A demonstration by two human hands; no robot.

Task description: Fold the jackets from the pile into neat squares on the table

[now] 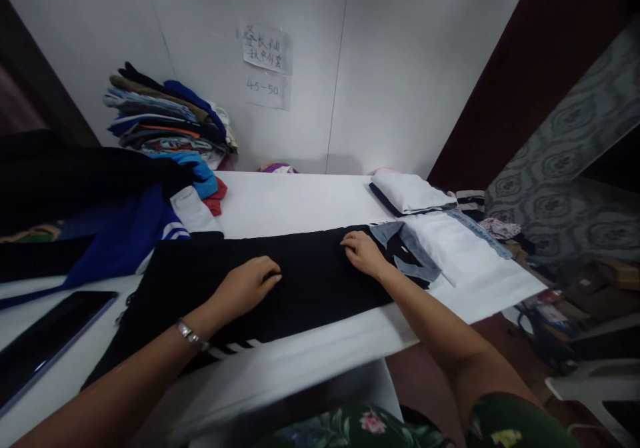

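Note:
A black jacket (310,278) with a grey denim-look collar (425,255) lies lengthwise across the white table, its collar end to the right. White stripes (235,348) show along its near edge. Over its left half, my left hand (250,285) has its fingers curled toward the thumb, pinching at the black cloth. Near the collar, my right hand (363,253) is bent down onto the jacket, its fingertips closed on the fabric. The undersides of both hands are hidden.
A tall stack of folded clothes (165,115) stands at the back left, with a loose heap of garments (120,215) before it. A phone-like dark device (50,341) lies front left. Folded white clothes (410,191) lie right on the white table (295,201). Paper signs (267,48) hang on the wall.

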